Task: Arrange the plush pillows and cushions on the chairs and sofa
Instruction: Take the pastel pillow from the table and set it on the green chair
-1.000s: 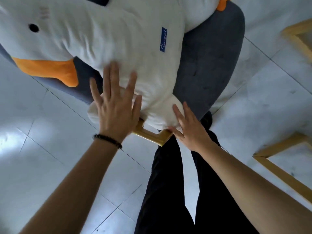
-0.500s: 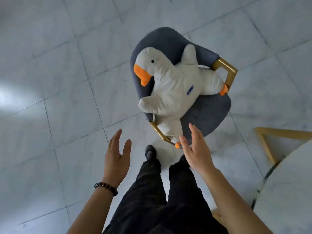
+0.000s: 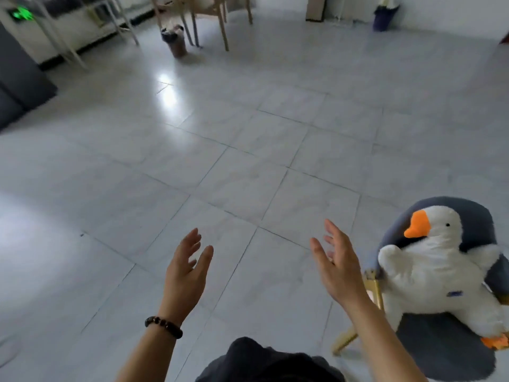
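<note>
The left hand point(image 3: 187, 268) and right hand point(image 3: 338, 266) are hovering, fingers spread loose, holding nothing. Just right of the right fingers, the white plush goose pillow with orange beak point(image 3: 432, 274) is sitting in the grey padded chair point(image 3: 473, 216). It is probably light and squashy, best gripped around its belly.

We see a white goose plush point(image 3: 435, 274) with an orange beak sitting on the grey chair point(image 3: 451, 351), leaning against its backrest. Our right hand point(image 3: 340, 264) hovers just left of the chair, fingers straight and empty. Our left hand point(image 3: 187, 267), a beaded bracelet point(image 3: 164, 326) at its wrist, hovers farther left of the chair, likewise empty. Far beyond the chair a bin point(image 3: 175, 41) stands on the tiled floor point(image 3: 248, 175).
</note>
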